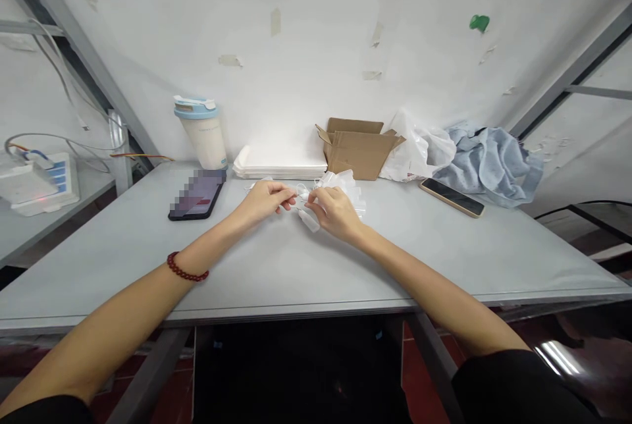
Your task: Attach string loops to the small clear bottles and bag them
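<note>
Above the middle of the table, my left hand (270, 200) and my right hand (336, 212) are close together, both closed in a pinch. Between their fingertips is a small white piece with a thin cord (302, 191); its exact kind is too small to make out. Just below the right fingertips shows a flat white tag-like piece (309, 220). Behind the right hand lies a pile of translucent white pieces (349, 187), partly hidden by that hand. More white bits show behind my left hand.
On the grey table (276, 272) a phone (200, 195) and a lidded cup (201, 134) are at left. Along the wall stand a white stack (281, 162), an open cardboard box (360, 151), a plastic bag (417, 147) and blue cloth (494, 160). Another phone (451, 197) lies at right.
</note>
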Demonstrator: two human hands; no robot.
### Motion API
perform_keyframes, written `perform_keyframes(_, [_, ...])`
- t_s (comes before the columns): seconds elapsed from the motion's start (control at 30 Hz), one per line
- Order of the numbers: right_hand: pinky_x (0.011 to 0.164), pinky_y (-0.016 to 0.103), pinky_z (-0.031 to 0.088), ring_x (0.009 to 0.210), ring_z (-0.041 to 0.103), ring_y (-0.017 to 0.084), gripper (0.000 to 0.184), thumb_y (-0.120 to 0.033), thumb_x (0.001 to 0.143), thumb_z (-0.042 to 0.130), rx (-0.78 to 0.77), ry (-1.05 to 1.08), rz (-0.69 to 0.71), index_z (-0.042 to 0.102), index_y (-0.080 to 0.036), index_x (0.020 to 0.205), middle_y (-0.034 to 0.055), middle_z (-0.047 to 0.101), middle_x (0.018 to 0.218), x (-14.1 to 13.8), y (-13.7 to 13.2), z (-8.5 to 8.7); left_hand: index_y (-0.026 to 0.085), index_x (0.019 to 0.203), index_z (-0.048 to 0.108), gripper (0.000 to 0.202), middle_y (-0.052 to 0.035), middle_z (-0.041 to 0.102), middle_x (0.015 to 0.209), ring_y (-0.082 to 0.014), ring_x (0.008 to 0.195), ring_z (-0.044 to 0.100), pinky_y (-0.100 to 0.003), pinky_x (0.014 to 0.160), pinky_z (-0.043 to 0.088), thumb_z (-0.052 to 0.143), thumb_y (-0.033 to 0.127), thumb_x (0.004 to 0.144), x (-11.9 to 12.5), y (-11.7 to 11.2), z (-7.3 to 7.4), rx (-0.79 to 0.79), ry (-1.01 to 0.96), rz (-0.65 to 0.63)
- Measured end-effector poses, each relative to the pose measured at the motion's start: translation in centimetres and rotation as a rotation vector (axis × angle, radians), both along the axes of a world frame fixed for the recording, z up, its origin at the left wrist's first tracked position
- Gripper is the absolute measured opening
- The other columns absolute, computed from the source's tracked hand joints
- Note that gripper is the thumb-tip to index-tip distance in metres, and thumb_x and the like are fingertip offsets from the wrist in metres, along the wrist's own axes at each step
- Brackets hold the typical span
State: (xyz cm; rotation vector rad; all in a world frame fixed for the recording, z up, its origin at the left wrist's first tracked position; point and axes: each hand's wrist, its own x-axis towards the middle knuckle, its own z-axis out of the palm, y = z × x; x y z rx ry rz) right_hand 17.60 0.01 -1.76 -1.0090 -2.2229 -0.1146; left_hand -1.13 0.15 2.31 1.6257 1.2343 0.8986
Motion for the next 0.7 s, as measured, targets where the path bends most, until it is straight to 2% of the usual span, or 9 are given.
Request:
perform_keyframes(0.13, [0.069,0.029,0.034,0.073,0.057,0.018,0.007,-0.021,0.090,0.048,0.006,0.023,0.001,0.050,-0.019,0.084,0.0049,0.065,0.077,0.20,-0.07,0.23,0.014,0.071,0.066,0.024,-0.0055,0.066,0.074,-0.0147,0.068,0.059,-0.025,0.058,0.042,0.060,0.037,0.074,-0.60,0.48,0.30,0.027,-0.001,0.029])
perform_keyframes(0.3, [0.070,0.030,0.034,0.073,0.057,0.018,0.008,-0.021,0.091,0.048,0.015,0.016,-0.001,0.051,-0.020,0.083,0.0052,0.064,0.077,0.19,-0.15,0.18,0.015,0.076,0.068,0.024,-0.0047,0.067,0.077,-0.0137,0.067,0.059,-0.025,0.059,0.043,0.061,0.038,0.074,-0.69,0.70,0.04,0.005,0.010,-0.067])
perform_keyframes(0.7, [0.068,0.028,0.040,0.072,0.053,0.017,0.007,-0.018,0.088,0.048,-0.021,0.079,0.071,0.048,-0.020,0.082,0.0053,0.061,0.078,0.30,-0.66,0.26,0.014,0.067,0.066,0.023,-0.0046,0.066,0.071,-0.0129,0.062,0.057,-0.026,0.058,0.043,0.063,0.037,0.072,-0.20,-0.05,-0.25,-0.013,-0.035,-0.103])
